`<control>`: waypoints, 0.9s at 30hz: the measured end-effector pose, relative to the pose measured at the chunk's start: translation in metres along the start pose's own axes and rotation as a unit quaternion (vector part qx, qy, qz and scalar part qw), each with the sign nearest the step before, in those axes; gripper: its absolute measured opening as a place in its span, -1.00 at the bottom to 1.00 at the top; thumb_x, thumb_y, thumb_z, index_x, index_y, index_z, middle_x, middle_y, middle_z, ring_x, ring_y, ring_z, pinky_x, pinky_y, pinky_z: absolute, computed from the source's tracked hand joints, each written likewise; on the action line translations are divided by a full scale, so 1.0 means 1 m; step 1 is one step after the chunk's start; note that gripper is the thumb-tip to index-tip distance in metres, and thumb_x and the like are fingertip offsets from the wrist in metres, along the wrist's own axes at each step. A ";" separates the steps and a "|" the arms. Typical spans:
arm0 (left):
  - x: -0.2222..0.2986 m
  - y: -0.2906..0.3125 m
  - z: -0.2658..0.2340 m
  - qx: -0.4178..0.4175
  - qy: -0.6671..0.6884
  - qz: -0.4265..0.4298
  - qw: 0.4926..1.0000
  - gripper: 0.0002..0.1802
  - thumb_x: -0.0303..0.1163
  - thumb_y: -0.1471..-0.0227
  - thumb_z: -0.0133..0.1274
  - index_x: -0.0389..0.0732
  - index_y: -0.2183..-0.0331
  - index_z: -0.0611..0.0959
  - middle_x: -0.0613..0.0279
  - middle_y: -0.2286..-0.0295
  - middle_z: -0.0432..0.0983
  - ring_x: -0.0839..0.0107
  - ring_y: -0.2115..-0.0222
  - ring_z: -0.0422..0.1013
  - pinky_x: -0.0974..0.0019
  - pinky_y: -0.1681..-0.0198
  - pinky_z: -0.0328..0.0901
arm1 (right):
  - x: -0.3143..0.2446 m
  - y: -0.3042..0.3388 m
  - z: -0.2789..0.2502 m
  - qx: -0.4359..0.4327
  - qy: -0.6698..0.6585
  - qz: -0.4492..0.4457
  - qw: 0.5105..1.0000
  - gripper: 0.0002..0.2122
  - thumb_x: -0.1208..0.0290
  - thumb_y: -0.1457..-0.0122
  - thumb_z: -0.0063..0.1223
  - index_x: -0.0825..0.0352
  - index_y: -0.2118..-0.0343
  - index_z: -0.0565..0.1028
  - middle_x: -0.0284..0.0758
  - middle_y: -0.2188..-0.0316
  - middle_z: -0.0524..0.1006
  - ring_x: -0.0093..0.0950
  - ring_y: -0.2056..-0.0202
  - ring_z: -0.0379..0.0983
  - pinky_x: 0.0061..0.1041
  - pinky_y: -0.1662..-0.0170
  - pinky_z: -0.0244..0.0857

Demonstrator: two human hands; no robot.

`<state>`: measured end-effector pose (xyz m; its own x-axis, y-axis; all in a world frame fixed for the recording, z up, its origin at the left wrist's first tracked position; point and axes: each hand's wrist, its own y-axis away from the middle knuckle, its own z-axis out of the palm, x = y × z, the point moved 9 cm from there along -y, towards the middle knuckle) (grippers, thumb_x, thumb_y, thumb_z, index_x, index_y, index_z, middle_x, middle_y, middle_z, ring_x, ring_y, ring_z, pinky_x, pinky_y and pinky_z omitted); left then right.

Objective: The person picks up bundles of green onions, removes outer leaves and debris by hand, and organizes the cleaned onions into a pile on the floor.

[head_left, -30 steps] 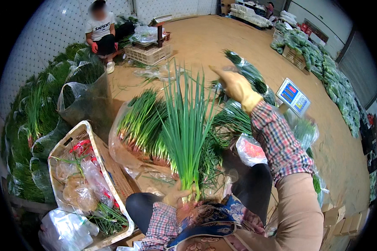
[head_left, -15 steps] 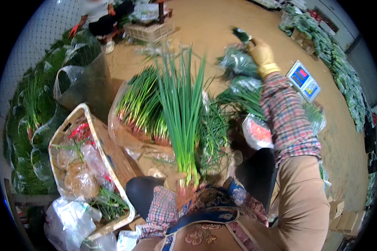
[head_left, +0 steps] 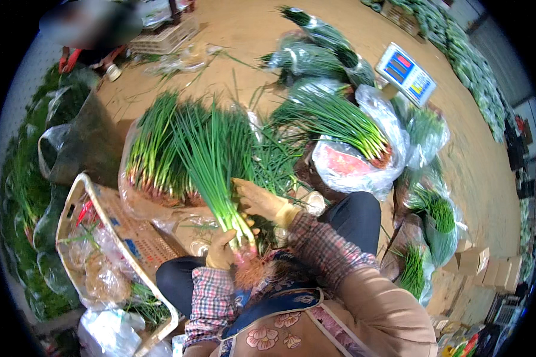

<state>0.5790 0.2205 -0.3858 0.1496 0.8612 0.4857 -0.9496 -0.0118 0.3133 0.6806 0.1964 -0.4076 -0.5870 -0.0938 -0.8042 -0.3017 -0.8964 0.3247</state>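
Observation:
My gloved left hand [head_left: 220, 250] is closed round the white lower stems of a bunch of spring onions [head_left: 211, 172]. Reddish roots hang below it over my lap, and the long green leaves lean away to the upper left. Beside the stems, my gloved right hand [head_left: 262, 200] has its fingers extended and apart, close against the bunch; whether they touch it is unclear. More spring onions [head_left: 155, 143] stand packed in a plastic wrap just beyond. To the right, another bunch [head_left: 345, 128] lies on a clear plastic bag [head_left: 375, 172], roots toward the right.
A digital scale display [head_left: 407, 74] stands at the right behind the bags. Tied green bundles [head_left: 315, 56] lie on the floor ahead. At left is a white crate [head_left: 122, 238] with plastic bags. Cardboard boxes [head_left: 473, 262] sit at right; another person [head_left: 89, 53] is far left.
My right hand has come back from the far right to the held bunch. The dark green bundle it held is released. The left hand's bunch now leans left, and the view has shifted.

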 end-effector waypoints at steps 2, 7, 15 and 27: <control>-0.004 -0.004 0.008 0.031 0.002 0.001 1.000 -0.48 -0.33 0.12 0.00 -0.37 0.09 0.33 -0.01 0.24 0.42 0.08 0.25 0.41 0.16 0.25 0.38 | 0.030 -0.011 -0.027 0.056 -0.161 0.012 0.985 -0.19 -0.19 0.01 -0.12 0.29 -0.17 -0.07 -0.06 -0.14 0.01 -0.08 -0.13 -0.05 -0.17 -0.12 -0.07; -0.015 -0.011 0.011 0.031 0.008 -0.027 0.999 -0.45 -0.35 0.12 0.00 -0.35 0.07 0.31 0.01 0.26 0.42 0.09 0.23 0.40 0.16 0.23 0.37 | -0.007 -0.010 -0.042 0.148 -0.097 -0.128 0.976 -0.53 0.15 -0.12 -0.08 0.36 0.00 0.24 -0.23 0.22 0.40 -0.39 0.30 0.35 -0.46 0.25 0.25; -0.010 -0.031 0.005 0.122 -0.295 -0.034 0.947 -0.51 -0.41 0.01 -0.01 -0.32 0.03 0.30 0.13 0.22 0.39 0.33 0.28 0.37 0.36 0.20 0.30 | -0.013 -0.005 -0.059 0.261 0.118 -0.152 0.946 -0.56 0.20 -0.13 -0.11 0.53 0.09 0.33 -0.19 0.19 0.44 -0.48 0.21 0.35 -0.55 0.10 0.19; 0.016 -0.019 -0.018 0.135 -0.048 0.127 0.982 -0.29 -0.47 0.16 0.04 -0.25 -0.05 0.13 0.13 0.15 0.30 0.31 0.18 0.32 0.24 0.08 0.22 | -0.025 -0.008 0.008 0.173 -0.101 -0.153 0.968 -0.54 0.37 0.00 0.07 0.49 0.06 0.27 -0.16 0.21 0.42 -0.43 0.17 0.37 -0.51 0.13 0.29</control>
<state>0.5945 0.2438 -0.3984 -0.0460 0.7616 0.6464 -0.8541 -0.3655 0.3699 0.6912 0.2100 -0.3864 -0.5551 0.2716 -0.7862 -0.6978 -0.6664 0.2625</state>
